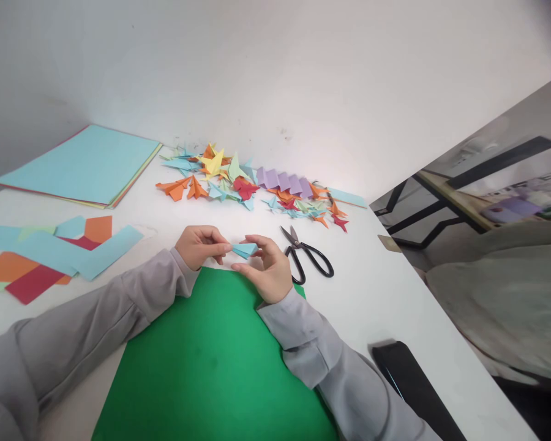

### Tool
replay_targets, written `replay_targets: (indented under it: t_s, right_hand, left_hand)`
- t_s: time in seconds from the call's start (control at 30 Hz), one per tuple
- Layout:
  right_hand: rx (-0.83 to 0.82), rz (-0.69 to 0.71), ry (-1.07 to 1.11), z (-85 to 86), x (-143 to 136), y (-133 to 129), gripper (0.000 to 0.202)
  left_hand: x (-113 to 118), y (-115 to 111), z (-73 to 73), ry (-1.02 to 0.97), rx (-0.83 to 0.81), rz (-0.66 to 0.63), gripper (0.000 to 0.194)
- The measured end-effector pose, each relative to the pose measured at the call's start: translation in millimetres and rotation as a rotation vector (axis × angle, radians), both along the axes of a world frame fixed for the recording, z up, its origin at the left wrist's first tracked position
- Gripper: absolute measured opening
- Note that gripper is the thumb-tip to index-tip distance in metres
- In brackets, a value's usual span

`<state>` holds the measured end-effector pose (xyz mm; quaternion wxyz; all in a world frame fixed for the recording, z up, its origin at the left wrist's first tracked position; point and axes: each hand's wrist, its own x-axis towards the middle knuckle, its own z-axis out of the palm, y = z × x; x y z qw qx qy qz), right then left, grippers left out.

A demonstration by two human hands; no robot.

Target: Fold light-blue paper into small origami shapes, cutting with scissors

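Note:
A small folded piece of light blue paper [245,249] is held up between my two hands, above the far edge of a green sheet [206,355]. My left hand [201,246] pinches its left end between thumb and fingers. Around its right end curve the fingers of my right hand [272,269], with the thumb below and apart from the index finger; the fingertips touch the paper. Just right of my right hand lie black-handled scissors [303,252], blades slightly apart.
Folded paper pieces in many colours [220,174] are heaped along the wall, beside a purple pleated strip [284,182]. Large paper sheets [82,162] lie stacked at the back left, cut paper strips [50,251] nearer. A black flat object [413,386] lies near the right table edge.

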<state>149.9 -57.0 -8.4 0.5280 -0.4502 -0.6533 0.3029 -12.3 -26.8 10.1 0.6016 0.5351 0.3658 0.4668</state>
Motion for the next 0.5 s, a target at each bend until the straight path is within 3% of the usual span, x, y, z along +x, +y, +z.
replay_targets:
  t_s: [0.2,0.5]
  right_hand:
    - [-0.131,-0.044,0.058,-3.0,-2.4,-1.2,0.023]
    - [-0.231,0.076,0.286,6.2,-5.2,-2.5,0.032]
  left_hand:
    - [1.6,-2.8,1.1,0.013,-0.079,-0.034,0.026]
    - [6.4,-9.1,0.1,-0.037,0.005,-0.096,0.025]
